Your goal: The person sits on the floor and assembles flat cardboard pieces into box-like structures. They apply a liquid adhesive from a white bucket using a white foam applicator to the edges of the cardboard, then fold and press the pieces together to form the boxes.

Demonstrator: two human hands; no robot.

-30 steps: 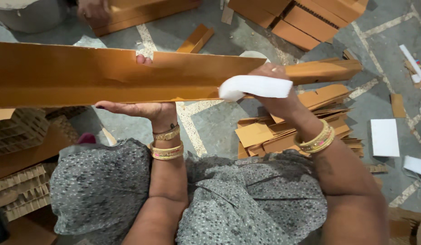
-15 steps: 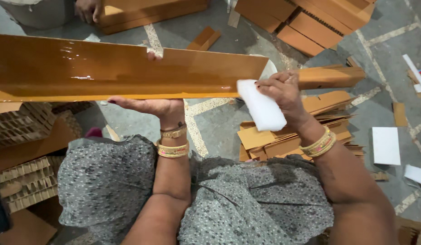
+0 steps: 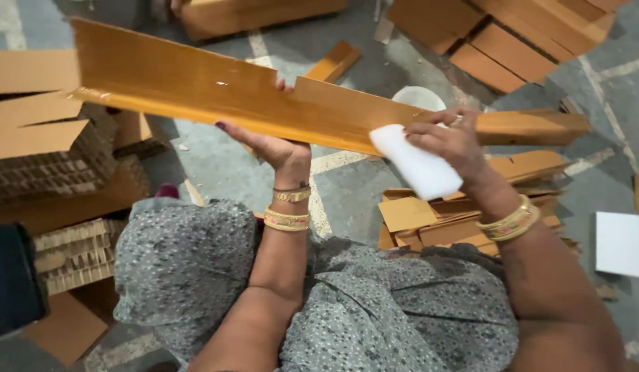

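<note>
Your left hand grips the glossy wooden plank from beneath at mid-frame, while your right hand clutches a white block against its lower edge, with rubbing seemingly unfinished.

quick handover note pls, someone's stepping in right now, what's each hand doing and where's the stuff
Left hand: palm up under the long wooden board, holding it raised and tilted.
Right hand: presses a white block against the board's lower edge.
Nearby: short board pieces piled on the floor below, honeycomb cardboard at left.
Done: board is up and the block is on it.
Left: cannot tell how much of the edge is rubbed.
</note>
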